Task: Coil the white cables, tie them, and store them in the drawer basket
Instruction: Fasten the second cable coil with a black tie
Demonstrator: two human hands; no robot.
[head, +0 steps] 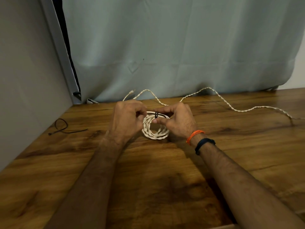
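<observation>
Two forearms reach over wooden table (156, 179). Left hand (127, 118) & right hand (177, 120) pinch black tie (156, 115) around white cable coil (156, 129) mid-table. Risk: grip slips, coil springs loose. Second cable (231, 106) behind, uncoiled; spare tie (62, 128) left.

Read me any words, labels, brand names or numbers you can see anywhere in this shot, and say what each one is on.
None: no readable text anywhere.
The dark wristband shows no legible marking.
The black tie on the coiled white cable is plain.
The wooden table and curtain carry no print.
</observation>
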